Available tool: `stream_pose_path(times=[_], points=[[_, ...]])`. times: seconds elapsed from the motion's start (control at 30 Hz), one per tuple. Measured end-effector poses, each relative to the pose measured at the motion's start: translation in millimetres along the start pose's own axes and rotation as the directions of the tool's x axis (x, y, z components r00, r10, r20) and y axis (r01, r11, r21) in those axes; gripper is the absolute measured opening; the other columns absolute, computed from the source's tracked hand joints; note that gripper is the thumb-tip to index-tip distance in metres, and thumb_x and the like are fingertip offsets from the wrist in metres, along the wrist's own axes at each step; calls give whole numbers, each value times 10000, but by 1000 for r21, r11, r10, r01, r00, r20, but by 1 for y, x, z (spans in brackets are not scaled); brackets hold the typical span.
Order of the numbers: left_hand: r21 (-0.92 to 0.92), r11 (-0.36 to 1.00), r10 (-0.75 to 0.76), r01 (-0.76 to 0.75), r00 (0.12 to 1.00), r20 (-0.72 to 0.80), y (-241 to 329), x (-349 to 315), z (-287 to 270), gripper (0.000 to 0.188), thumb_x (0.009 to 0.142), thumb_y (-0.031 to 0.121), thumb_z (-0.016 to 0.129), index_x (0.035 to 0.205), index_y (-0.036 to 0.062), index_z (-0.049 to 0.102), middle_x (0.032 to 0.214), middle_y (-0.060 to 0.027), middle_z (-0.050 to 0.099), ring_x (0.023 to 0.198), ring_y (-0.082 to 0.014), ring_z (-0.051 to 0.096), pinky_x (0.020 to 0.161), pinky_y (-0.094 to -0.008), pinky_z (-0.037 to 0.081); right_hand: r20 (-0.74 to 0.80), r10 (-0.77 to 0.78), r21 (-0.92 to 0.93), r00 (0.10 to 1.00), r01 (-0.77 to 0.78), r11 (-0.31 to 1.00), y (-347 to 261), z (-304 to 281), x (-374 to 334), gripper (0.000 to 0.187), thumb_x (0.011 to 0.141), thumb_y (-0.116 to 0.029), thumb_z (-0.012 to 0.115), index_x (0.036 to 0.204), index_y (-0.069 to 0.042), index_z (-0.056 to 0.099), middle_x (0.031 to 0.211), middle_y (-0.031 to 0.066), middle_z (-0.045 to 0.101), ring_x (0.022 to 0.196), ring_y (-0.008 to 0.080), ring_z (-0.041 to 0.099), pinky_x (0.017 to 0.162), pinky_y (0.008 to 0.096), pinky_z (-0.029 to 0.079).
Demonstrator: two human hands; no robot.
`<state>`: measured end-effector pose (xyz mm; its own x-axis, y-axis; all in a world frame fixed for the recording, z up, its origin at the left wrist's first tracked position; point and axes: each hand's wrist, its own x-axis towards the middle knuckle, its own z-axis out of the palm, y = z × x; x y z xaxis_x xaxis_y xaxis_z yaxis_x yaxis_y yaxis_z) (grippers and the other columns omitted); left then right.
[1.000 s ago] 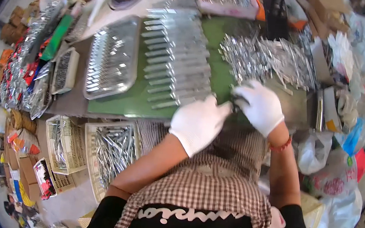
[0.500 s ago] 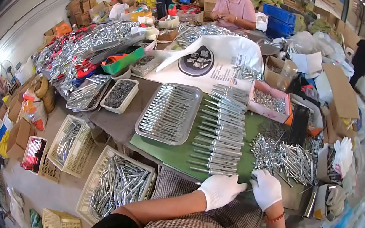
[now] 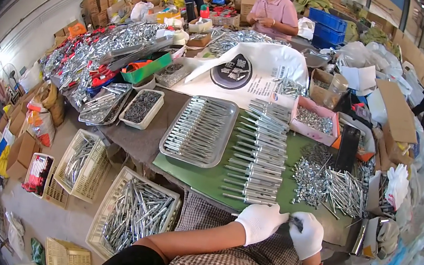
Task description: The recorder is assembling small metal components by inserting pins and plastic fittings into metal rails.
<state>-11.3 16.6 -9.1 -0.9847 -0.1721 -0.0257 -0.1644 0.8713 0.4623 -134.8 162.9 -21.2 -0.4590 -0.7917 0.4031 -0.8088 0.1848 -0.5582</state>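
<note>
My left hand (image 3: 262,224), in a white glove, is closed with its fingertips pinched at the table's front edge. What it may hold is hidden. Just right of it, my right hand (image 3: 307,236), also gloved, is curled around something small and dark (image 3: 296,223) too blurred to name. Directly beyond my hands lies a long row of silver metal tubes with thin rods (image 3: 264,166), side by side on a green mat (image 3: 192,179). A metal tray (image 3: 226,134) left of the row bears similar slim metal pieces in columns. Loose thin rods (image 3: 346,192) are heaped to the right.
Small metal fittings (image 3: 308,180) lie beside the rods. Farther back are a pink box of small parts (image 3: 314,118), a white tub (image 3: 141,108) and a white sack (image 3: 263,67). Plastic crates (image 3: 96,235) stand at the lower left. A person (image 3: 275,12) is across the table.
My right hand has turned and shifted slightly down, and a small dark thing now shows at its fingers. My left hand has moved a little to the right.
</note>
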Motion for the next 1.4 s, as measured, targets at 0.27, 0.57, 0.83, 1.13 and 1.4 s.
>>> stream_pose_path(times=[0.27, 0.57, 0.83, 1.13, 1.4], points=[[3, 1000, 15, -15, 1000, -19, -1, -1, 2, 214, 920, 182, 547, 1109, 114, 622, 894, -177, 617, 790, -374, 678, 689, -477, 557, -61, 22, -15, 998, -23, 1000, -3, 6, -2, 197, 742, -28, 702, 928, -72, 654, 861, 133, 670, 765, 339, 658, 678, 410, 530], [14, 1000, 23, -22, 999, -33, -3, 0, 4, 218, 921, 186, 550, 1121, 128, 616, 881, -167, 612, 773, -364, 675, 675, -464, 560, -20, 35, -40, 999, -36, 999, -1, 7, 0, 215, 743, -18, 681, 948, -74, 654, 879, 144, 665, 783, 354, 651, 689, 425, 525], [10, 1000, 18, -18, 1000, -14, -4, -1, 3, 224, 919, 183, 549, 1117, 127, 638, 903, -174, 598, 756, -363, 670, 667, -465, 559, 61, 29, -120, 998, -22, 992, -5, 4, 5, 216, 742, -28, 654, 952, -80, 653, 884, 151, 661, 789, 359, 648, 694, 438, 528], [53, 997, 63, -62, 998, -5, -11, -3, 11, 202, 936, 208, 520, 1076, 108, 625, 886, -185, 589, 731, -371, 666, 625, -468, 547, 130, 99, -102, 987, -86, 991, -9, 2, 8, 199, 755, -43, 649, 949, -84, 656, 894, 153, 662, 810, 371, 645, 712, 441, 524], [56, 997, 45, -47, 998, 47, -3, 3, 0, 288, 963, 182, 470, 1206, 99, 599, 937, -183, 610, 799, -358, 686, 679, -460, 559, 27, 150, 34, 988, -151, 988, 2, -6, 9, 243, 760, -72, 733, 989, -48, 655, 914, 119, 656, 807, 286, 664, 713, 377, 530]])
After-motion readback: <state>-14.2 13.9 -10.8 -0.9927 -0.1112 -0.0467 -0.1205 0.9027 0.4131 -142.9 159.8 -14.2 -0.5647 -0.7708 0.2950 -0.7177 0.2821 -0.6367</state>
